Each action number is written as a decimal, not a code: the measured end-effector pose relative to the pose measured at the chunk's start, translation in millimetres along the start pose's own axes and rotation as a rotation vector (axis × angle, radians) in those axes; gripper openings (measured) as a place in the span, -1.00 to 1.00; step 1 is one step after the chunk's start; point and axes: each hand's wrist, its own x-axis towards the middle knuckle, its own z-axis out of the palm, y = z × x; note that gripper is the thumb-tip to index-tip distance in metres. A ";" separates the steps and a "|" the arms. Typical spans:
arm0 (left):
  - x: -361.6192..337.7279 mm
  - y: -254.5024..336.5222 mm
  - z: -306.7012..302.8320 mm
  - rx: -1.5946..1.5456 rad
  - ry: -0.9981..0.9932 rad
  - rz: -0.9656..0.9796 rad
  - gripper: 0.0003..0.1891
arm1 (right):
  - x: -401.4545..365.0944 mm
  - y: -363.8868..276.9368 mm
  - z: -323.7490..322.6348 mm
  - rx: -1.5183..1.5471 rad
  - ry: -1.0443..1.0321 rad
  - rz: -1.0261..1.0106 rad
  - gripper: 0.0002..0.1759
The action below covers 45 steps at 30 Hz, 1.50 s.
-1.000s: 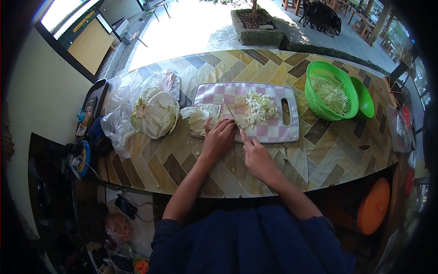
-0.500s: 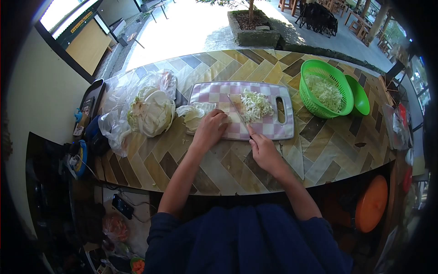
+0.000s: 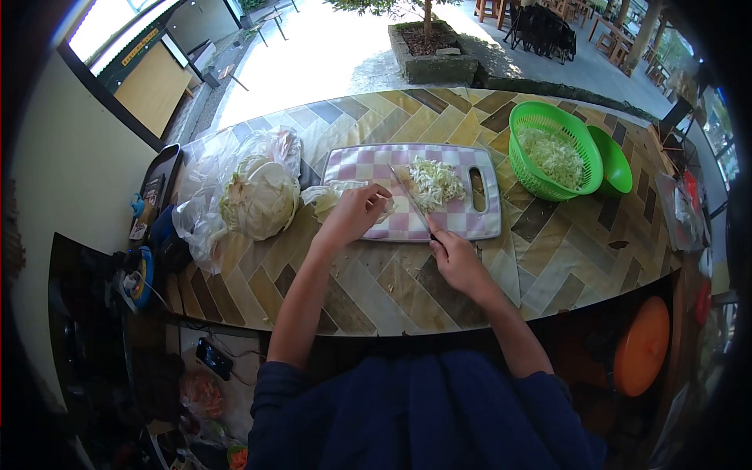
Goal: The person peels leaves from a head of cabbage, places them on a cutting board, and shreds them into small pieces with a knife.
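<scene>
My right hand (image 3: 460,262) is wrapped round the dark handle of a knife (image 3: 410,193), whose blade lies slantwise over the checkered pink and white cutting board (image 3: 486,221). Just right of the blade is a small heap of shredded cabbage (image 3: 435,182). My left hand (image 3: 356,213) is at the board's left part, fingers curled over a pale cabbage leaf (image 3: 387,210); the fingertips' contact is partly hidden. More cabbage leaf (image 3: 323,196) sticks out left of this hand, over the board's edge. Farther left, a cabbage head (image 3: 262,200) rests on a clear plastic bag (image 3: 196,211).
A green basket (image 3: 593,157) of shredded cabbage stands on the right, touching a green bowl (image 3: 617,168). The table (image 3: 376,290) has a wood-patterned covering. A dark tray (image 3: 162,168) is at the far left, and an orange round lid-like thing (image 3: 642,346) sits below the right edge.
My left hand has lifted slightly and its fingers have shifted, showing more leaf beneath them. The knife and my right hand stay nearly in place. The view has shifted a little.
</scene>
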 end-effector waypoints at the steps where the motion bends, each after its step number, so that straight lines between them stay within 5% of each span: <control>1: 2.4 -2.4 -0.2 0.019 -0.024 0.006 -0.82 | -0.3 0.5 -0.4 0.008 0.001 0.001 -0.44; 12: 30.3 -32.1 24.9 0.358 0.062 0.160 -0.81 | -4.9 -8.5 0.8 0.035 0.001 0.013 -0.42; 15: 22.0 -29.1 29.8 0.474 0.255 0.283 -0.83 | -6.8 -11.2 1.7 0.043 0.009 -0.004 -0.41; 45: 0.1 -35.1 58.7 0.359 0.434 0.198 -0.87 | 14.8 -24.3 32.3 -0.205 -0.108 0.091 -0.37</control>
